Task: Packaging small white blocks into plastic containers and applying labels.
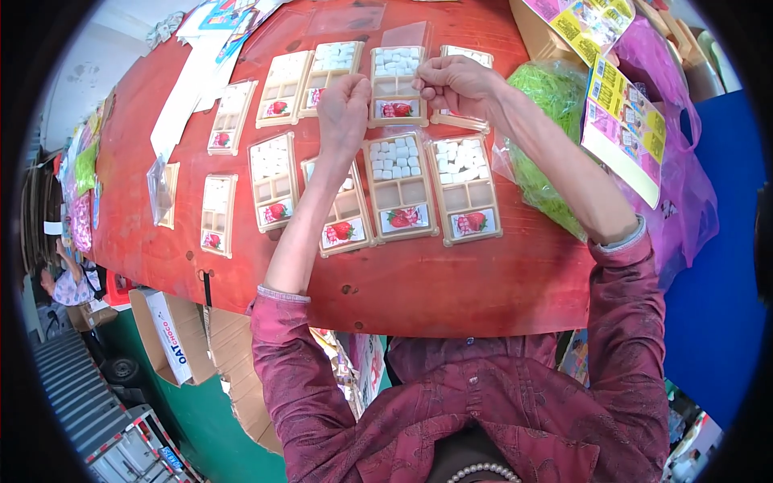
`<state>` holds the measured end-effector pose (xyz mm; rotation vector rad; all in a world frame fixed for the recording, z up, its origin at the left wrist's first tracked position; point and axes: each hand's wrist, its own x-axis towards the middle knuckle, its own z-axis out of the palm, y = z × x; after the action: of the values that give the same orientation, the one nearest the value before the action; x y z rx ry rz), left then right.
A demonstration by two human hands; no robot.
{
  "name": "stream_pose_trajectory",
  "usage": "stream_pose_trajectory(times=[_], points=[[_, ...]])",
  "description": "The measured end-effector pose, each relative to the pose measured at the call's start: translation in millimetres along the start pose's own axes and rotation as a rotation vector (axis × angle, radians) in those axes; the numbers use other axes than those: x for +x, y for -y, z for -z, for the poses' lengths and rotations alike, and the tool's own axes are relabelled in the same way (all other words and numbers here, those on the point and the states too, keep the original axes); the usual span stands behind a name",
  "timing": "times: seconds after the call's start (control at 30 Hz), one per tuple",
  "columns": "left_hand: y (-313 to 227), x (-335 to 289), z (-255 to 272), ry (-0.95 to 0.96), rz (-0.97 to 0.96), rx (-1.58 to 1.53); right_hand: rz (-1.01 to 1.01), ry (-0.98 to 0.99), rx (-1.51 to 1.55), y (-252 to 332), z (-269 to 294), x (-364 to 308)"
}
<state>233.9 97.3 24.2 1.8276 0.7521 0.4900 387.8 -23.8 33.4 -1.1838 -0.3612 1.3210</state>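
Clear, thin plastic is what your two hands meet at: a transparent sleeve (403,36) drawn over the far end of a tan compartment tray (396,87) which lies between them on the red-brown table (451,282). The tray's long axis runs away from you, the strawberry label at the near end and small white cubes (396,60) in the far cells. Your left hand (343,109) is at its left edge, with fingers curled together against the rim (from here I cannot tell if they really pinch it). Your right hand (456,83) is at the upper right corner, thumb and forefinger pressed together on what seems to be the sleeve's edge. Both hands are equally near; the sleeve opening lies just beyond your fingertips, along the tray's length.

The tray looks like rigid, light, moulded plastic with shallow square cells; the sleeve is glossy and limp. Other similar trays (400,187) lie in rows close around it, and a bag of green shredded filling (551,92) is just right of your right wrist.
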Motion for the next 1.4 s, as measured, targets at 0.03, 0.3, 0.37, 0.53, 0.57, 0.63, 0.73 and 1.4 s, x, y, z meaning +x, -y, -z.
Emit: stream_pose_trajectory(times=[0.03,0.3,0.37,0.53,0.57,0.63,0.73,1.4], points=[[2,0,0,-0.004,-0.019,-0.044,0.008,-0.012,-0.053,2,-1,-1],[7,-1,-2,-0.066,-0.094,-0.172,0.109,0.017,-0.142,10,-10,-13],[9,1,0,-0.065,-0.078,-0.2,0.146,0.118,-0.111,10,-11,-12],[-3,-1,-1,0.004,0.032,-0.282,0.026,0.059,-0.123,2,-1,-4],[-7,-2,-3,0.037,0.064,-0.23,-0.029,0.026,-0.13,1,3,-3],[7,-1,-2,0.009,-0.015,-0.19,-0.029,-0.059,-0.242,-2,-8,-6],[11,-1,-4,0.008,-0.101,-0.067,0.007,-0.246,-0.559,-1,-19,-13],[-1,-10,-4,0.058,-0.372,0.442,0.748,-0.454,-1.85,-27,-36,-9]])
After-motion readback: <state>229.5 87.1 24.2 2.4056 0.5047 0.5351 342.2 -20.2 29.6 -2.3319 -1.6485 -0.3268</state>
